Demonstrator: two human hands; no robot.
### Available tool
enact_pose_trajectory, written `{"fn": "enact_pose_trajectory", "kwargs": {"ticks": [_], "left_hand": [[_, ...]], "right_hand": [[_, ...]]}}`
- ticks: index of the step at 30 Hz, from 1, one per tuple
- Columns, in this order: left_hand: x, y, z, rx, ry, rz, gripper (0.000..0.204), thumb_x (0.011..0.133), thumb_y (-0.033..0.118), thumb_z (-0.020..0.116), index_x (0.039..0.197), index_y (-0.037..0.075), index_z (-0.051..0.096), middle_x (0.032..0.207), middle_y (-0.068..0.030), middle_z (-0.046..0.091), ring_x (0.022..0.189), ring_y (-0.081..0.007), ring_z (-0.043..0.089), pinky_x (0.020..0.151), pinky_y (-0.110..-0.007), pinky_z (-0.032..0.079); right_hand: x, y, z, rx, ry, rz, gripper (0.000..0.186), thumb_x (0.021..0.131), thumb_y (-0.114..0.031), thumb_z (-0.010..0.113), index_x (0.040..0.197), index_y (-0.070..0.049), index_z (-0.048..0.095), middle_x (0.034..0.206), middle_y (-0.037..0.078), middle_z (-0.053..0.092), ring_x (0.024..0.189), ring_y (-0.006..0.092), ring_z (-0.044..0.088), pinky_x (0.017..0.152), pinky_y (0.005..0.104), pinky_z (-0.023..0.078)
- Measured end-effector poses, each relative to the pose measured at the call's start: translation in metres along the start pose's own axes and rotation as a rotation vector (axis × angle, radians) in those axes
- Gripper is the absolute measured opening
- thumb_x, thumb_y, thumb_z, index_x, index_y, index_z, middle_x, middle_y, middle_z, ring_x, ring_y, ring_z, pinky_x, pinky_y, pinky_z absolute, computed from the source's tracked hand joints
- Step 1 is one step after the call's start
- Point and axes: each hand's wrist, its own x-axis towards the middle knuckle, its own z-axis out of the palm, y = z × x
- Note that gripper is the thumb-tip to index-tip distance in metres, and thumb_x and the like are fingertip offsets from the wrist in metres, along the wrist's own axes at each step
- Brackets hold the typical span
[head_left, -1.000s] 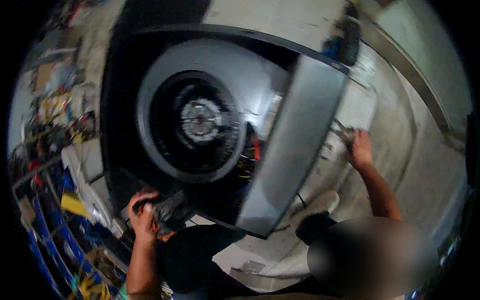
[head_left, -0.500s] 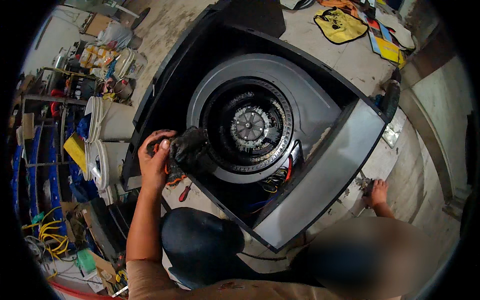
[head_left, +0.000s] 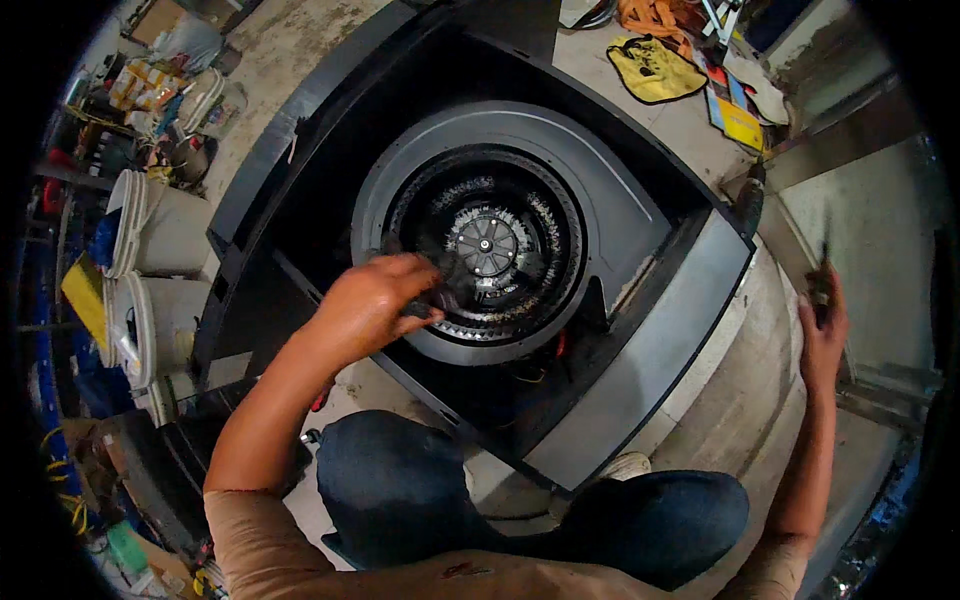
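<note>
Saw white buckets standing left of the housing. Had the left hand reaching over the housing's near-left side, with bent fingers pinching a dark thing too blurred to name, over the near-left rim of the fan. Could not tell whether or not touching the fan. Found the fan inside the housing, near its middle, showing a spoked grey hub amid a dark ring. Noticed a yellow cloth lying beyond the housing. Had the right hand apart, to the housing's right, with fingers wrapped around a slim tool, blurred at its upper end
</note>
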Motion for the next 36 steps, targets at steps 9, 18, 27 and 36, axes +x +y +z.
{"fn": "enact_pose_trajectory", "kwargs": {"ticks": [9,18,27,36], "left_hand": [[0.001,-0.023,0.044,0.014,-0.404,0.065,0.039,0.080,0.042,0.060,0.092,0.005,0.066,0.083,-0.0171,0.065,0.082,-0.0356,0.063,0.074,-0.045,0.050],[0.007,-0.016,0.042,-0.011,-0.465,0.032,0.033,0.078,0.037,0.062,0.088,0.006,0.067,0.080,-0.0173,0.064,0.079,-0.0361,0.062,0.072,-0.046,0.049],[0.007,-0.016,0.043,0.020,-0.465,0.062,0.030,0.078,0.034,0.063,0.089,0.007,0.067,0.080,-0.0164,0.064,0.080,-0.0357,0.062,0.072,-0.046,0.049],[0.008,-0.016,0.043,0.031,-0.457,0.059,0.031,0.076,0.034,0.065,0.090,0.006,0.067,0.082,-0.0162,0.064,0.081,-0.0350,0.062,0.074,-0.045,0.049]], "right_hand": [[-0.002,-0.168,0.181,-0.682,-0.659,-0.608,0.071,0.067,-0.036,0.075,0.121,0.002,0.048,0.108,0.017,0.055,0.105,0.0331,0.050,0.091,0.0411,0.040],[-0.020,-0.160,0.241,-0.905,-0.643,-0.609,0.070,0.069,-0.039,0.072,0.122,0.001,0.049,0.105,0.014,0.055,0.103,0.0291,0.051,0.085,0.0406,0.041],[-0.023,-0.153,0.247,-0.849,-0.633,-0.619,0.068,0.068,-0.036,0.073,0.121,0.000,0.049,0.102,0.013,0.055,0.100,0.0278,0.051,0.082,0.0386,0.042],[-0.023,-0.141,0.252,-0.734,-0.567,-0.695,0.058,0.066,-0.031,0.074,0.110,-0.001,0.051,0.092,0.011,0.056,0.092,0.0277,0.054,0.078,0.0377,0.043]]}}
